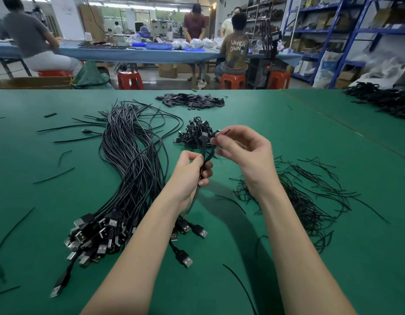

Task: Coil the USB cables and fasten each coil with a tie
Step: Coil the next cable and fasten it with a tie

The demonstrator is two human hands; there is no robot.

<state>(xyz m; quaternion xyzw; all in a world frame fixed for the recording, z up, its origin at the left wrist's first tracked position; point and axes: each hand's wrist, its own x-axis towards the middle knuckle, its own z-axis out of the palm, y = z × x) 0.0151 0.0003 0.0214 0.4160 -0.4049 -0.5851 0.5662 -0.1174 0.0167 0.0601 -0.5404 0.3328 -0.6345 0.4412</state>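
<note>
My left hand (pixel 192 171) grips a folded black USB cable coil (pixel 205 159) above the green table (pixel 265 123); the cable's tail hangs down past my wrist. My right hand (pixel 244 148) pinches a thin black tie (pixel 223 133) at the top of that coil. A large bundle of loose USB cables (pixel 128 160) lies to the left, its plugs (pixel 94 235) heaped toward me. A small heap of tied coils (pixel 197 134) sits just beyond my hands. Loose black ties (pixel 310 194) are scattered to the right.
A pile of flat black pieces (pixel 192 101) lies at the far middle of the table. More black cables (pixel 385 98) are heaped at the far right. Stray ties (pixel 53 176) dot the left side. People sit on red stools (pixel 130 80) at a blue bench beyond.
</note>
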